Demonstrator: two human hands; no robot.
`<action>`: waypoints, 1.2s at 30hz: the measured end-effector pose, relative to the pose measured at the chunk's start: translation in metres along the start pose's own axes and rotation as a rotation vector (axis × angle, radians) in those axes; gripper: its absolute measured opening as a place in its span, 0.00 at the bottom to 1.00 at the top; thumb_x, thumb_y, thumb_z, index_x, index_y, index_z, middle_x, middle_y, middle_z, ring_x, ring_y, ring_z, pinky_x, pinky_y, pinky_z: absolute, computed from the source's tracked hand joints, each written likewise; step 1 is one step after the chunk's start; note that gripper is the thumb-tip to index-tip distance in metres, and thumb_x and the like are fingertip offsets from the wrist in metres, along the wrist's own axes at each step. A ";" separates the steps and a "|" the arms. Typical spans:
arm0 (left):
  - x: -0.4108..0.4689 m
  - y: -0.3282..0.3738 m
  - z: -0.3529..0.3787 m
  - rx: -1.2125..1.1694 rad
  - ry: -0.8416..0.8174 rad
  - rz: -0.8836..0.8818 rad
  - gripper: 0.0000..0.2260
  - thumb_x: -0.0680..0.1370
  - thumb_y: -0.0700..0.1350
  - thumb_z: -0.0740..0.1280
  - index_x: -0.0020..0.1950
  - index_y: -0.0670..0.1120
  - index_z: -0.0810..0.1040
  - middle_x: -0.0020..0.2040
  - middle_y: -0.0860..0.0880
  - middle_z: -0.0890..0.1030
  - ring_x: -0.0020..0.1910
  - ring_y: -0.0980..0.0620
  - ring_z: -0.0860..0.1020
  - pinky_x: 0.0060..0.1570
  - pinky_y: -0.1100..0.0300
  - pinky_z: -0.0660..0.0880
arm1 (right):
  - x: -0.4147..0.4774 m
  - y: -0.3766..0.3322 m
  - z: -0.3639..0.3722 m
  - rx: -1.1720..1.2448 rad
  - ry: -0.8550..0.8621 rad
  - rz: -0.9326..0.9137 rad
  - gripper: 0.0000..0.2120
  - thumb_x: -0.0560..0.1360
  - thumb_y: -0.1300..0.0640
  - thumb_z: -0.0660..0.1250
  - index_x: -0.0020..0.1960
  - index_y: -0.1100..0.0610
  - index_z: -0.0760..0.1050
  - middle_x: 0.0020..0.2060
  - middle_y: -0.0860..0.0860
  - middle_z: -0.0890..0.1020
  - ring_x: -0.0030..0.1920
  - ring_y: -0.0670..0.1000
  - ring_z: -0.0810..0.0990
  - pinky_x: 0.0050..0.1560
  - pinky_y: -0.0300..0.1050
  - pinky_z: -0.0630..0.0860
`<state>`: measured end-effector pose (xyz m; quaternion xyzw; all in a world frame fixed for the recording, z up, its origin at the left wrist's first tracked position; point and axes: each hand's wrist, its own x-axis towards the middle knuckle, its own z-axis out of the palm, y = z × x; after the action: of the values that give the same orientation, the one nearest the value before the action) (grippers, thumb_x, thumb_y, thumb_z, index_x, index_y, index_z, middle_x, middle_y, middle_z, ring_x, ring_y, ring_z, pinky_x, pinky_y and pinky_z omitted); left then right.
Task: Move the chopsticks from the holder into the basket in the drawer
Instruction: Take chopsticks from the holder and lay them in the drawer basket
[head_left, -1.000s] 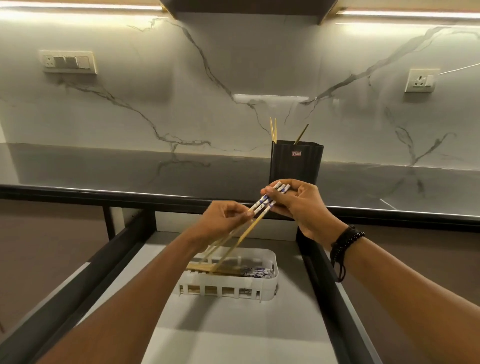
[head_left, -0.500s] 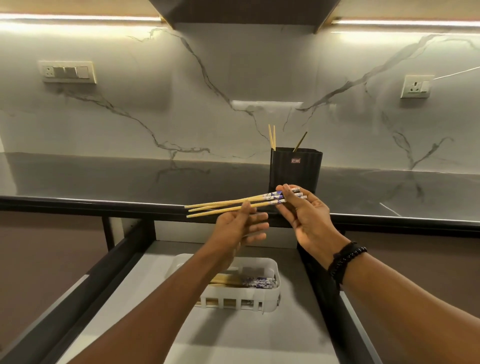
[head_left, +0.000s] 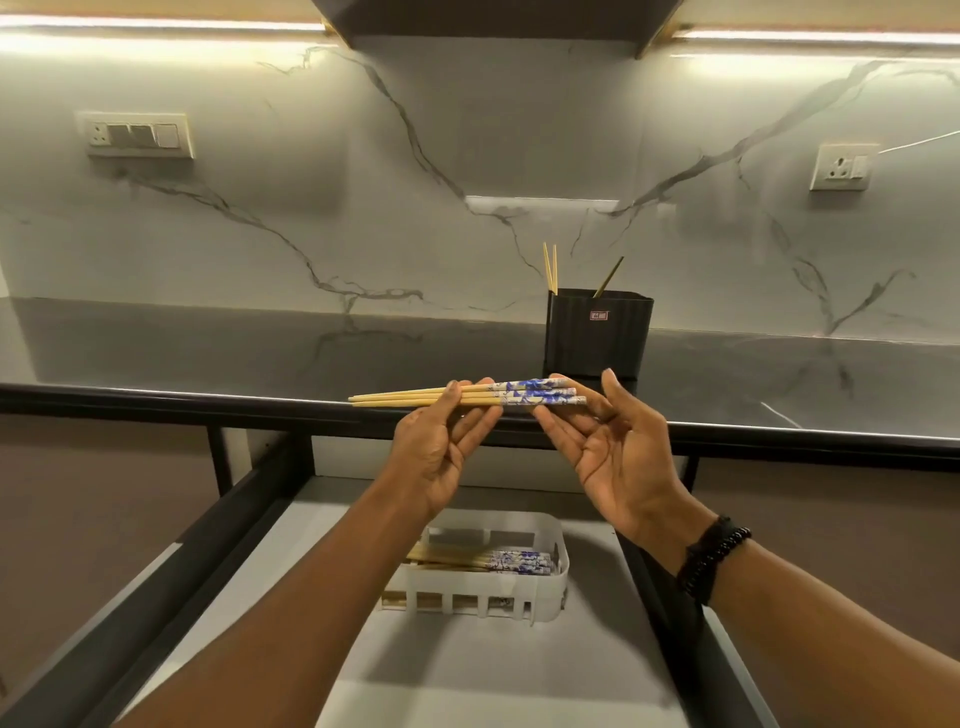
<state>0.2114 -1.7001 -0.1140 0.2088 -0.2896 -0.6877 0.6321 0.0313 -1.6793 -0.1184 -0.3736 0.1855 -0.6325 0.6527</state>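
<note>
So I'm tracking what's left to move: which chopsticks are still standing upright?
The plain chopsticks in the black holder, tips poking up; the held bundle and those in the basket lie flat.

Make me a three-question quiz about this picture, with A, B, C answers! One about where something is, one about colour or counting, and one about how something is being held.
1. Where is the white basket?
A. In the open drawer
B. On the counter
C. On a shelf

2. How many sticks poke out of the black holder?
A. None
B. Three
C. Ten

3. How are the held chopsticks lying?
A. Straight up
B. Nearly level, sideways
C. Dropped on the floor

Answers:
1. A, the basket sits on the drawer's grey floor, below the counter edge.
2. B, two sticks lean at the holder's left corner and one further right.
3. B, the left hand and right hand hold the bundle across with their fingers, blue-patterned ends to the right.
</note>
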 end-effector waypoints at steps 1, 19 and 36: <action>0.000 0.002 -0.001 -0.005 0.002 -0.001 0.09 0.80 0.41 0.63 0.57 0.38 0.75 0.50 0.38 0.84 0.42 0.46 0.85 0.36 0.58 0.82 | -0.001 -0.001 0.000 0.008 -0.017 0.002 0.20 0.78 0.47 0.65 0.56 0.63 0.82 0.58 0.64 0.82 0.60 0.60 0.82 0.51 0.44 0.82; -0.005 0.003 -0.002 -0.034 -0.050 -0.057 0.09 0.77 0.40 0.66 0.54 0.38 0.77 0.50 0.37 0.84 0.42 0.45 0.85 0.34 0.59 0.82 | -0.005 0.005 0.010 -0.074 -0.058 0.023 0.14 0.72 0.49 0.71 0.54 0.55 0.85 0.57 0.63 0.83 0.58 0.59 0.83 0.50 0.45 0.82; -0.001 0.005 -0.012 0.041 -0.026 -0.008 0.09 0.78 0.40 0.65 0.57 0.38 0.74 0.52 0.37 0.83 0.48 0.43 0.84 0.38 0.56 0.82 | -0.014 0.004 0.012 -0.378 0.076 -0.112 0.12 0.73 0.59 0.70 0.56 0.59 0.81 0.47 0.57 0.87 0.50 0.55 0.86 0.42 0.38 0.83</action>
<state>0.2230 -1.7012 -0.1204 0.2139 -0.3109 -0.6868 0.6212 0.0413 -1.6636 -0.1167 -0.4750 0.3045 -0.6353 0.5273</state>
